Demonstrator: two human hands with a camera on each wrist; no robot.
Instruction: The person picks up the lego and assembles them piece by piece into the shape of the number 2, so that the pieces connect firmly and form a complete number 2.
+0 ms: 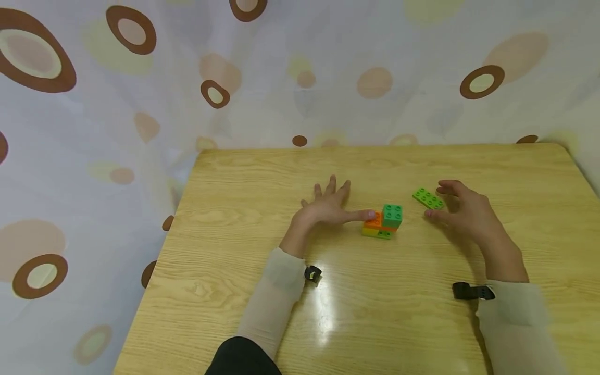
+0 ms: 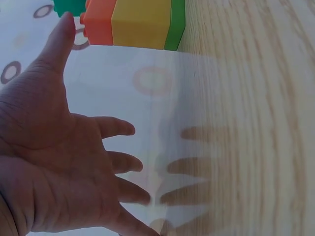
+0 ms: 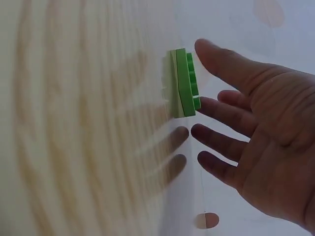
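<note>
**Flat green plate sits just ahead of your right fingers; left thumb steadies the stack**

Your right hand hovers low over the wooden table with its fingers spread and relaxed, holding nothing. The flat green plate lies just beyond the fingertips, toward the far-left side of that hand, between the hand and the block stack. In the head view its long axis runs on a diagonal, from the far left down toward the near right, so it lies roughly across the line of your fingers, not along it. The right wrist view shows the same plate with its studs facing away from the table and your forefinger and middle finger right beside its edge; whether they actually touch it, you cannot tell from these pictures.

Your left hand is also open, fingers fanned and straight above the table. Its thumb stretches to the right and meets the block stack at the orange layer. From the left wrist view you see that thumb tip against the side of the stack, which is built of a green base, a yellow layer and an orange layer, with a darker green cube on top at the right end.

The right hand is clearly the nearer one to the plate; the left is well apart from it, with the stack between. The plate and the stack lie near each other without touching.
</note>
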